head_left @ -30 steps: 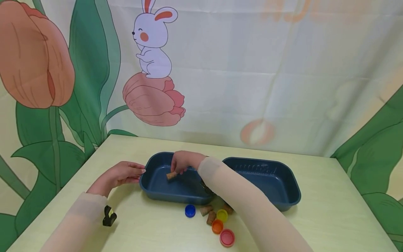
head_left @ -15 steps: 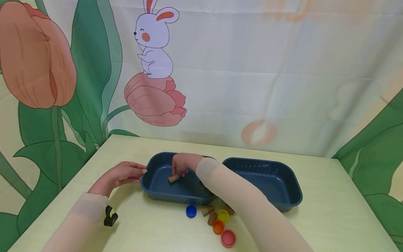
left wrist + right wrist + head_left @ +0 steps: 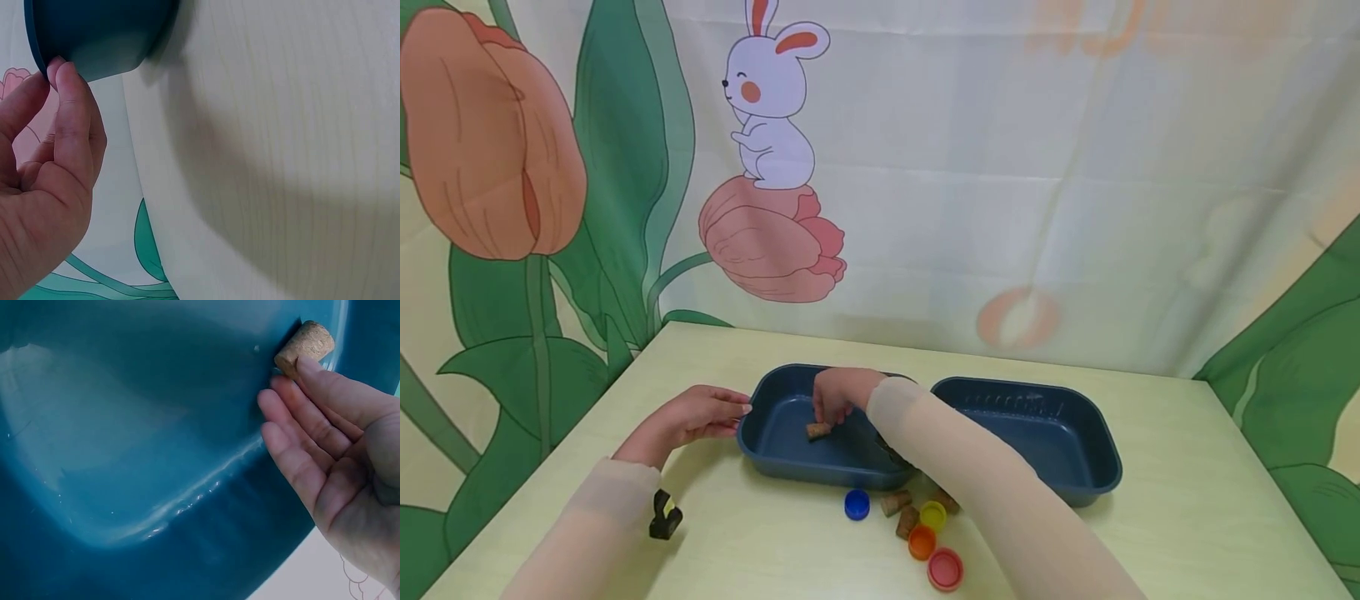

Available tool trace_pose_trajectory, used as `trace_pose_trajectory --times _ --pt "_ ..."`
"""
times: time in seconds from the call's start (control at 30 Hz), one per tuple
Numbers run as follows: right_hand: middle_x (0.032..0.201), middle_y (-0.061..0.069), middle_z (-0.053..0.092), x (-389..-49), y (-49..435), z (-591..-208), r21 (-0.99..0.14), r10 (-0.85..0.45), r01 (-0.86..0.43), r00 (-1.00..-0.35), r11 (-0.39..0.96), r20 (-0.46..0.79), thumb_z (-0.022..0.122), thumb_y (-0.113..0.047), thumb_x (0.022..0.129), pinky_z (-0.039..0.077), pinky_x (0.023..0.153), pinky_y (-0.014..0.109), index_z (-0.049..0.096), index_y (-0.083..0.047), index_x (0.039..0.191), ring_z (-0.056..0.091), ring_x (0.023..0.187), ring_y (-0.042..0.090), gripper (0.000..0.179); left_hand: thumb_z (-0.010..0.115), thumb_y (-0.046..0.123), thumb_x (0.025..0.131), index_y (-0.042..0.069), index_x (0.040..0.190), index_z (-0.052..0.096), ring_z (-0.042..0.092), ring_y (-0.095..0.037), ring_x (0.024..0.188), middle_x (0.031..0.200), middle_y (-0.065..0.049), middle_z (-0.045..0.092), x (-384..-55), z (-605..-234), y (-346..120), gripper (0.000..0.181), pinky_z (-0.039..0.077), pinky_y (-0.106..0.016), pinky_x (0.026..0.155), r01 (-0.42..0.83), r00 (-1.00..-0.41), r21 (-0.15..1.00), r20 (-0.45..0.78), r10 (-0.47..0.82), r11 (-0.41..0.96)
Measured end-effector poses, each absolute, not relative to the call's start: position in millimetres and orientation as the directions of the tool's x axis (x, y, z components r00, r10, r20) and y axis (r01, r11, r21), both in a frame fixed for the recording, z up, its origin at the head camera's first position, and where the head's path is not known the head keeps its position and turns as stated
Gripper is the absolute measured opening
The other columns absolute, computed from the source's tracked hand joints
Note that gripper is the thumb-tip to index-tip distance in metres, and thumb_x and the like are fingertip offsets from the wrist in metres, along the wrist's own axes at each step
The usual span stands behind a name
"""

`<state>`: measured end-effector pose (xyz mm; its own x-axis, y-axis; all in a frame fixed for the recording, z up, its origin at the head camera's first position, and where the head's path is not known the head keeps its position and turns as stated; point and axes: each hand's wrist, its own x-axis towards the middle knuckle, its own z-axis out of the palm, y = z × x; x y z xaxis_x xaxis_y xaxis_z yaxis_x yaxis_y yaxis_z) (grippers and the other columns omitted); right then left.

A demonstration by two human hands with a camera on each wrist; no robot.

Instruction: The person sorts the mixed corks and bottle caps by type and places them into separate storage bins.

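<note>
My left hand [image 3: 700, 414] pinches the left rim of a dark blue basin [image 3: 775, 468]. In the left wrist view, the thumb and fingers [image 3: 74, 106] meet at that rim. Inside this basin, my right hand [image 3: 838, 395] reaches down to a cork stopper [image 3: 817, 431]. The right wrist view has the thumb against the side of the cork [image 3: 305, 349], low over the basin floor near its wall. The index finger is mostly hidden behind the thumb, and the other fingers are loosely bent and hold nothing.
A second blue basin [image 3: 1030, 429] stands to the right, partly behind my right sleeve. In front lie several corks [image 3: 896, 502], a blue cap [image 3: 857, 504], a yellow cap [image 3: 933, 516], an orange cap [image 3: 922, 542] and a pink cap [image 3: 945, 569]. A patterned curtain [image 3: 910, 208] hangs behind the table.
The cork and my right fingertips have shifted slightly right and nearer to me inside the basin, and the cork has turned a little. My left hand stays at the rim.
</note>
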<state>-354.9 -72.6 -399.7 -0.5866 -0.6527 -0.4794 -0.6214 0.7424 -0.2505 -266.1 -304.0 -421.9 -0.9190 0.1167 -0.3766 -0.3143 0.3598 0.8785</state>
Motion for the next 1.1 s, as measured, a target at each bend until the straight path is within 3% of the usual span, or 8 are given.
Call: trace_pose_trajectory --times 0.27,0.4,0.6,0.7,1.1 --pt "0.111 0.002 0.074 -357.5 -73.5 -402.4 -0.235 -0.64 -0.621 -0.581 0.748 -0.503 0.068 -0.008 0.097 0.053 0.073 0.022 0.077 -0.011 0.104 0.06 0.08 0.009 0.012 0.056 0.013 0.105 -0.016 0.145 0.042 0.067 -0.005 0.077 0.09 0.003 0.07 -266.2 -423.1 -303.8 0.052 0.062 -0.019 0.074 -0.318 -0.918 0.878 -0.379 0.114 0.359" --pt "0.123 0.005 0.072 -357.5 -73.0 -402.5 -0.243 -0.653 -0.631 -0.571 0.737 -0.498 0.068 -0.005 0.097 0.054 0.075 0.023 0.077 -0.009 0.108 0.06 0.081 0.01 0.015 0.056 0.013 0.105 -0.017 0.145 0.041 0.067 -0.005 0.076 0.089 0.003 0.07 -265.9 -423.4 -304.2 0.052 0.062 -0.019 0.074 -0.318 -0.919 0.881 -0.377 0.115 0.35" --pt "0.151 0.006 0.058 -356.3 -69.4 -398.9 -0.272 -0.662 -0.624 -0.557 0.732 -0.502 0.065 0.001 0.097 0.056 0.083 0.022 0.076 -0.008 0.115 0.067 0.105 0.014 0.023 0.057 0.013 0.105 -0.016 0.145 0.041 0.067 -0.006 0.077 0.091 0.002 0.071 -266.0 -422.9 -304.7 0.053 0.062 -0.02 0.075 -0.316 -0.919 0.878 -0.377 0.113 0.36" --pt "0.155 0.006 0.054 -355.0 -66.8 -394.5 -0.277 -0.664 -0.623 -0.555 0.731 -0.502 0.064 -0.001 0.098 0.056 0.083 0.022 0.075 -0.007 0.117 0.068 0.11 0.015 0.024 0.057 0.014 0.105 -0.016 0.145 0.042 0.068 -0.006 0.078 0.091 0.002 0.071 -266.5 -422.3 -304.3 0.052 0.062 -0.021 0.075 -0.312 -0.92 0.877 -0.375 0.113 0.365" --pt "0.131 0.009 0.071 -352.5 -59.0 -372.7 -0.261 -0.687 -0.662 -0.534 0.702 -0.493 0.062 -0.009 0.102 0.059 0.093 0.027 0.073 -0.009 0.126 0.07 0.11 0.019 0.027 0.057 0.013 0.104 -0.017 0.145 0.042 0.068 -0.006 0.078 0.09 0.003 0.071 -266.4 -421.7 -304.6 0.053 0.062 -0.021 0.075 -0.315 -0.921 0.879 -0.375 0.11 0.358"
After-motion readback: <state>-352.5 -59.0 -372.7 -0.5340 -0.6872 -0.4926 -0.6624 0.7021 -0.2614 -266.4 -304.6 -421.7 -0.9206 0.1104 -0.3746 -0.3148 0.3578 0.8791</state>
